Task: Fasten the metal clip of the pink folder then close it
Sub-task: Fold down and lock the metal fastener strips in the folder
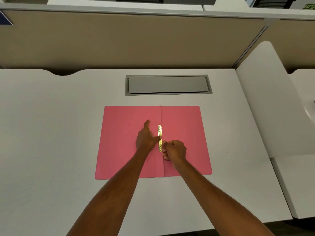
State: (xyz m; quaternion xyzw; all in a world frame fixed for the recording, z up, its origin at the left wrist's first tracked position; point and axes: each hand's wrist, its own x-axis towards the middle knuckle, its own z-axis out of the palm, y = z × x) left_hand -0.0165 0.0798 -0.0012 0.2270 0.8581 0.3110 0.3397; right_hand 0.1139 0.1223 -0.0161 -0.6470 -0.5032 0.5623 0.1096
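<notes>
Our left hand (146, 137) lies flat on the left leaf of the open folder, fingers spread and pointing away from us, its thumb stretched sideways to press against the middle of the slim, shiny brass-coloured metal clip (160, 138). Our right hand (174, 149) is curled into a loose fist just right of the clip, thumb and forefinger pinched together at the strip's nearer half; whether they actually hold a part of it we cannot tell.

That clip is a narrow, flat, glossy bar running along the spine fold, roughly midway between the far and near edges. It sits on the smooth, matte pink card folder (184, 126), which is spread open and flat, a thin rectangle with rounded outer corners and a straight crease down its centre. Both hands meet at this crease, one on either side of the bar.

Beneath the folder we see the plain, smooth white desk (51, 125). Bare surface surrounds the folder on the left, right and near sides. Beyond its far edge, well apart, a grey rectangular metal cable hatch (167, 84) is set flush into the desk. Behind that rises a tan fabric partition (119, 41), and a white rounded side panel (265, 92) bounds the desk on the right.
</notes>
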